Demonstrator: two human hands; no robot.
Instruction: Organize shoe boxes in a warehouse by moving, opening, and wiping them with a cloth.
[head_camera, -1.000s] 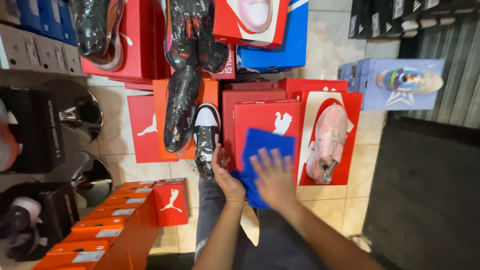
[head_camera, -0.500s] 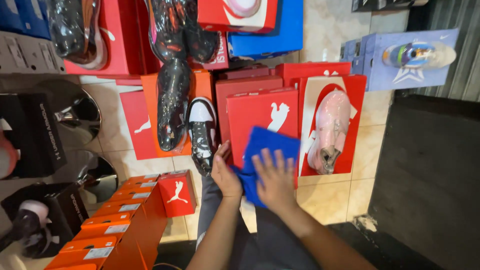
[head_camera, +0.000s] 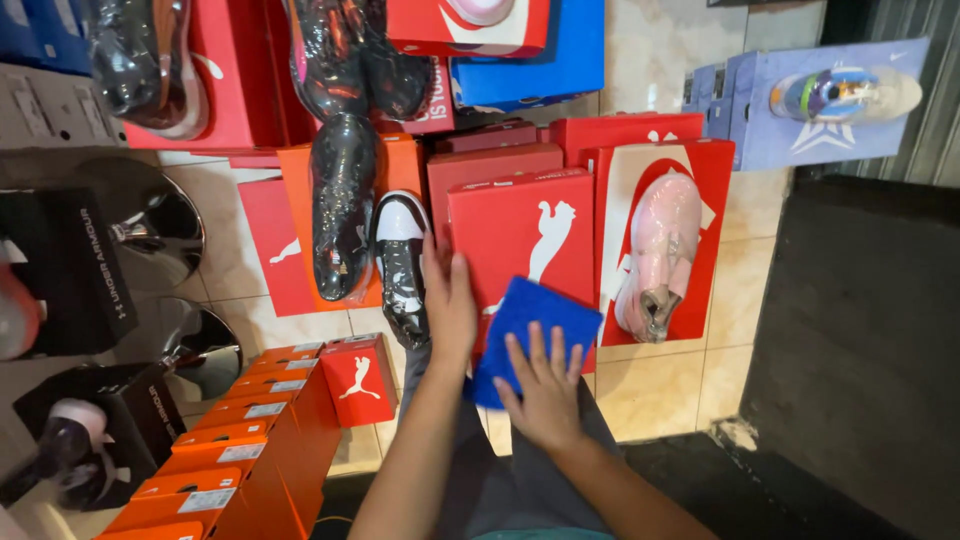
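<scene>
Pressing: right hand (head_camera: 545, 395) flat, fingers spread, on blue cloth (head_camera: 530, 335), lying over red shoebox (head_camera: 520, 240).
Left hand (head_camera: 450, 300): open, apparently steadying box; black shoe (head_camera: 400, 265) just left.

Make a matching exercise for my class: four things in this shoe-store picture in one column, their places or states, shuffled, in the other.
Things:
1. blue cloth
2. pink shoe
3. black and white shoe
4. left hand

Places or states:
A. on an open red box
B. under the right hand
C. on a closed red box
D. wrapped in plastic, beside the left hand

Pairs: 1-B, 2-A, 3-D, 4-C
</scene>
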